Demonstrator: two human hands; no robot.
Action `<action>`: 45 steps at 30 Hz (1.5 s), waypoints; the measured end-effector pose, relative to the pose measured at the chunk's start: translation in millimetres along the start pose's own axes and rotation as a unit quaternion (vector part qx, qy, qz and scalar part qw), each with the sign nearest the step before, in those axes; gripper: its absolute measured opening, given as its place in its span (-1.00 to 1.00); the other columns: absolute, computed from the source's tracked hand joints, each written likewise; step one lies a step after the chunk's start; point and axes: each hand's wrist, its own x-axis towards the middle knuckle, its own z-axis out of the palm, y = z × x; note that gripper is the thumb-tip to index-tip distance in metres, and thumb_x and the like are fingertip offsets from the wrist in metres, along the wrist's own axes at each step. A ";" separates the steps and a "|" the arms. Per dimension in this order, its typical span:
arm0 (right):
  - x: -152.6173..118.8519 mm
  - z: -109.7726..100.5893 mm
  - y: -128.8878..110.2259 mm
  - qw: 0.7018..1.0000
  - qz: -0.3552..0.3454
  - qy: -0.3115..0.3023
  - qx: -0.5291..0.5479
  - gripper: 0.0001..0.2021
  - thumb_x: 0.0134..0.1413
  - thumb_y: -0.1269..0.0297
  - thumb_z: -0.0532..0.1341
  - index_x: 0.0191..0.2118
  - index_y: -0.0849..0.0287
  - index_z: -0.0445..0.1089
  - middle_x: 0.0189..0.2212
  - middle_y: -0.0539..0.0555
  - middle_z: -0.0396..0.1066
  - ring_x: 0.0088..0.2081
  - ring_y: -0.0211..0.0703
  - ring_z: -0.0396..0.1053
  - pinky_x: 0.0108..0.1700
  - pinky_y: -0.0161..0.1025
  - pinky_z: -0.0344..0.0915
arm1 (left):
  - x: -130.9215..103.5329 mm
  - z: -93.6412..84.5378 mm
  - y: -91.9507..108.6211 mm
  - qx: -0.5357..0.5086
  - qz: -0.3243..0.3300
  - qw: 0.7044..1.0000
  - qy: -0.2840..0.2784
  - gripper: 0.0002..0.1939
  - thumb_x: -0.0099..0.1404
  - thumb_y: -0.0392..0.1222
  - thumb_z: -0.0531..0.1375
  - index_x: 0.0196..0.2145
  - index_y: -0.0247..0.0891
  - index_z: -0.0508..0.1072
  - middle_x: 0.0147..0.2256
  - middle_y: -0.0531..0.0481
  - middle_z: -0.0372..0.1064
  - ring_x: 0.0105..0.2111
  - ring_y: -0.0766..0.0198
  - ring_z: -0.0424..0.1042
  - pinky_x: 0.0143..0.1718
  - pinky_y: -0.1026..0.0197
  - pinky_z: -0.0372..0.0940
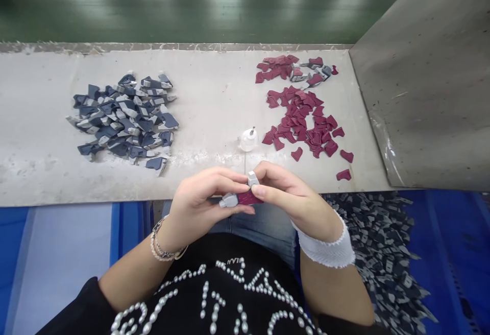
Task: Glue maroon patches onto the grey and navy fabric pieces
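Observation:
Near the front edge of the white table, my left hand and my right hand hold one small part between them. The part has light grey ends and a dark red piece on it. My left fingers grip its left side, and my right thumb presses at its right side. Just beyond my hands stands a small white bottle with a thin metal tip. Loose dark red pieces lie to the right, with several grey parts among the farthest ones.
A pile of blue-grey parts lies on the table's left. A metal panel rises at the right. Below the table at the right, many grey parts fill a blue container. A green conveyor surface runs behind.

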 end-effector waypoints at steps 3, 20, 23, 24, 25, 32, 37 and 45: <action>-3.5 0.9 -1.1 1.000 0.005 -0.005 -0.019 -0.79 0.36 0.12 0.08 -0.26 0.10 0.30 -0.35 -0.02 0.24 -0.28 -0.18 0.24 -0.22 -0.25 0.24 | -0.1 0.2 -0.4 -0.001 0.011 1.000 0.005 -0.66 0.07 -0.28 0.46 -0.18 -0.13 0.53 -0.17 0.01 0.57 -0.19 0.23 0.57 -0.21 0.24 0.53; -5.4 8.7 -8.9 0.988 -0.010 0.000 -0.152 -0.85 0.45 0.23 0.00 -0.12 0.15 0.23 -0.31 0.00 0.37 -0.25 -0.17 0.35 -0.19 -0.20 0.26 | -21.4 4.1 1.6 -0.028 -0.102 0.993 0.061 -0.53 0.03 -0.38 0.47 -0.09 -0.05 0.58 -0.04 0.05 0.54 -0.13 0.25 0.58 -0.09 0.33 0.54; -2.7 7.5 -12.0 0.970 -0.005 0.014 -0.242 -0.84 0.43 0.25 0.03 -0.17 0.19 0.27 -0.40 -0.02 0.35 -0.36 -0.20 0.32 -0.30 -0.21 0.21 | -18.6 -7.0 11.2 -0.051 -0.200 0.978 0.016 -0.68 0.13 -0.30 0.42 -0.13 -0.08 0.60 -0.09 0.05 0.58 -0.17 0.26 0.60 -0.12 0.38 0.53; -1.5 7.2 -13.5 0.961 -0.004 0.016 -0.275 -0.84 0.42 0.26 0.04 -0.18 0.20 0.28 -0.44 -0.04 0.32 -0.40 -0.21 0.29 -0.34 -0.22 0.18 | -16.4 -10.6 13.9 -0.071 -0.244 0.967 0.001 -0.74 0.17 -0.27 0.40 -0.15 -0.10 0.61 -0.14 0.04 0.60 -0.19 0.24 0.61 -0.13 0.38 0.53; -0.2 6.9 -15.2 0.953 -0.006 0.016 -0.302 -0.84 0.41 0.27 0.05 -0.19 0.22 0.30 -0.46 -0.04 0.31 -0.43 -0.22 0.28 -0.36 -0.22 0.16 | -13.8 -14.0 16.0 -0.093 -0.286 0.954 -0.016 -0.78 0.20 -0.24 0.38 -0.16 -0.13 0.60 -0.18 0.03 0.61 -0.20 0.23 0.61 -0.14 0.37 0.54; 3.0 0.4 -33.0 0.939 -0.013 -0.042 -0.342 -0.81 0.39 0.31 0.08 -0.09 0.26 0.39 -0.34 0.01 0.43 -0.32 -0.22 0.35 -0.26 -0.24 0.22 | 0.8 -22.6 18.6 -0.172 -0.395 0.899 -0.077 -0.78 0.21 -0.16 0.38 -0.17 -0.22 0.59 -0.30 -0.03 0.62 -0.30 0.22 0.63 -0.24 0.38 0.54; 2.5 -2.3 -38.0 0.929 -0.015 -0.052 -0.366 -0.80 0.36 0.35 0.10 -0.04 0.28 0.41 -0.35 0.01 0.44 -0.34 -0.22 0.35 -0.28 -0.25 0.22 | 2.1 -19.2 20.2 -0.186 -0.396 0.895 -0.082 -0.83 0.24 -0.19 0.36 -0.19 -0.23 0.59 -0.34 -0.02 0.62 -0.33 0.27 0.61 -0.26 0.41 0.52; 7.3 2.9 -35.7 0.928 0.014 -0.043 -0.371 -0.83 0.31 0.35 0.11 -0.10 0.27 0.39 -0.54 -0.08 0.31 -0.52 -0.27 0.23 -0.44 -0.27 0.12 | -0.5 -15.8 18.9 -0.181 -0.392 0.900 -0.061 -0.83 0.22 -0.18 0.37 -0.22 -0.24 0.58 -0.35 -0.02 0.61 -0.33 0.27 0.61 -0.24 0.38 0.52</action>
